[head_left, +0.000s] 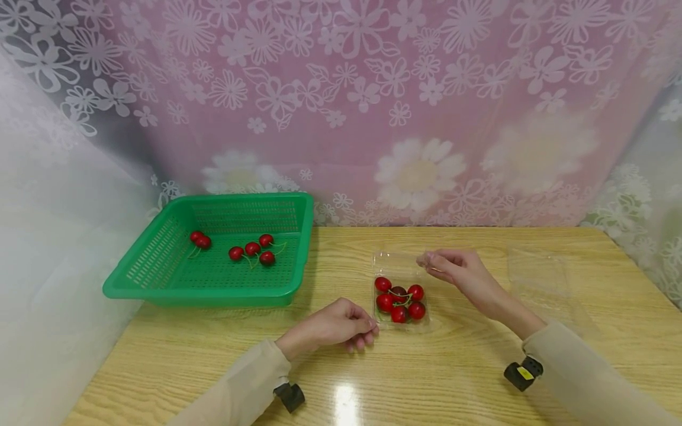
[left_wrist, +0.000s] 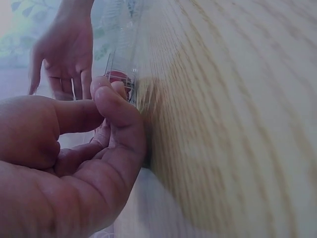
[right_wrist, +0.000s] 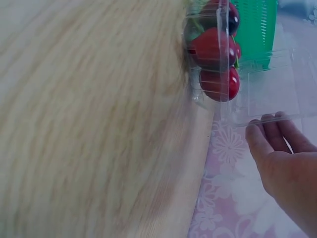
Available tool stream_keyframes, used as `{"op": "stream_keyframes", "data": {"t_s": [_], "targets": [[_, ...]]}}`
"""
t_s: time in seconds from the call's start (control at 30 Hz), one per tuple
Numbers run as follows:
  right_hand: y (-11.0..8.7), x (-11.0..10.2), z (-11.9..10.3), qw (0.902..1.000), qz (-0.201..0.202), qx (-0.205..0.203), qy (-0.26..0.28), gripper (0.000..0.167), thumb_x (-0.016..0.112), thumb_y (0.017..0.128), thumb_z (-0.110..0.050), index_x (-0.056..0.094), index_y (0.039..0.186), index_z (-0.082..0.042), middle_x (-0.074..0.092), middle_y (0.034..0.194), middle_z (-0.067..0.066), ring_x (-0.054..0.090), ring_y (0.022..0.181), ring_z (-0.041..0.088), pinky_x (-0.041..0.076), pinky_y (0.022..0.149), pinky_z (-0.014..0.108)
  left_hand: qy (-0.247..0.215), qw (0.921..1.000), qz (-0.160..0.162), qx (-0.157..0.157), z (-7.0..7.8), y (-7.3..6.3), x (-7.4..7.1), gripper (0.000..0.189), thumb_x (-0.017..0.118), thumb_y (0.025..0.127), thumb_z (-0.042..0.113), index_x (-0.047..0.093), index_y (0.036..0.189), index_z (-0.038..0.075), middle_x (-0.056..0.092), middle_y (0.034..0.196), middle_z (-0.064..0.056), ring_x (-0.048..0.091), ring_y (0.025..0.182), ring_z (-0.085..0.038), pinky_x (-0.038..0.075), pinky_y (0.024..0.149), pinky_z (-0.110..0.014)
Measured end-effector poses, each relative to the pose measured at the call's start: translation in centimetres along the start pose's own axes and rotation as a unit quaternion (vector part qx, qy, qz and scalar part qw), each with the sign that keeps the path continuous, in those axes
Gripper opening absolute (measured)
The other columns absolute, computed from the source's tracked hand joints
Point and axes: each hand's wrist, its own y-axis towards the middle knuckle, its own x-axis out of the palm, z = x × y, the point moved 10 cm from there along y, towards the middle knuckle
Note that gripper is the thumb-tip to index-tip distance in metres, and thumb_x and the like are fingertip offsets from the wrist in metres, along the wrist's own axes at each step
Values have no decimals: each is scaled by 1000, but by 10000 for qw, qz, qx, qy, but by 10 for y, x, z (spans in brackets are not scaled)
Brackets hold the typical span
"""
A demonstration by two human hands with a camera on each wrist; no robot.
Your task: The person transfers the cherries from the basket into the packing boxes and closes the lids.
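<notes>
A clear plastic clamshell box (head_left: 429, 324) stands on the table with several red cherries (head_left: 398, 303) inside, some with green stems. Its clear lid (right_wrist: 272, 91) is raised on the far side of the cherries. My right hand (head_left: 462, 278) pinches the lid's edge between thumb and fingers; the right wrist view shows its fingertips (right_wrist: 267, 119) at that edge. At the box's near left corner is my left hand (head_left: 341, 325), fingers curled, thumb and forefinger (left_wrist: 119, 106) pinching the corner. The exact contact is partly hidden behind the fingers.
A green plastic basket (head_left: 213, 294) stands at the left with several cherries (head_left: 253, 249) in it. Another clear plastic box (head_left: 538, 275) lies at the right of the wooden table (head_left: 447, 378). A pink flowered curtain (head_left: 319, 118) hangs behind the table.
</notes>
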Motion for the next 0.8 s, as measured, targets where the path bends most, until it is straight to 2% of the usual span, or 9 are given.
{"op": "stream_keyframes", "data": {"t_s": [0.1, 0.27, 0.47, 0.6, 0.73, 0.8], "targets": [[-6, 2, -1, 9993, -101, -138, -338, 45, 50, 109, -24, 57, 137, 10, 59, 140, 31, 63, 115, -5, 49, 98, 12, -23, 10000, -23, -3, -1, 0, 0, 26, 56, 105, 14, 73, 98, -5, 67, 76, -1, 59, 61, -7, 48, 55, -19], [-13, 5, -3, 9975, -145, -297, -631, 38, 52, 108, -23, 62, 135, 3, 60, 139, 29, 62, 115, -7, 49, 95, 13, -16, 10000, -22, -37, -5, 0, -1, 27, 58, 105, 18, 73, 97, -3, 67, 77, -2, 59, 62, -8, 50, 55, -19], [-17, 8, -4, 9951, -114, -482, -859, 35, 54, 107, -21, 63, 132, 2, 63, 134, 27, 65, 115, 1, 52, 94, 16, 33, 10000, -81, -1, -4, -3, -2, 40, 61, 104, 37, 74, 96, -1, 69, 78, -3, 60, 62, -9, 51, 56, -19], [-19, 11, -5, 9917, -108, -659, -1097, 33, 55, 107, -21, 65, 131, 0, 65, 134, 21, 64, 118, 3, 52, 93, 17, -16, 9999, -158, 46, -2, -4, -2, 56, 53, 104, 50, 74, 101, -1, 70, 81, -5, 60, 63, -9, 50, 56, -20], [-22, 14, -6, 9901, -103, -763, -1176, 30, 57, 106, -21, 66, 130, -5, 65, 133, 18, 63, 118, 2, 53, 94, 17, -175, 9997, -190, -25, -2, -5, -2, 75, 37, 105, 61, 73, 106, -4, 71, 84, -6, 61, 64, -10, 50, 57, -21], [-24, 16, -6, 9901, -131, -818, -1133, 30, 57, 106, -19, 66, 129, -3, 64, 133, 19, 64, 118, 7, 53, 94, 17, -231, 9995, -166, -108, -3, -5, -3, 84, 29, 104, 67, 73, 107, -5, 71, 83, -7, 61, 63, -11, 50, 56, -22]]}}
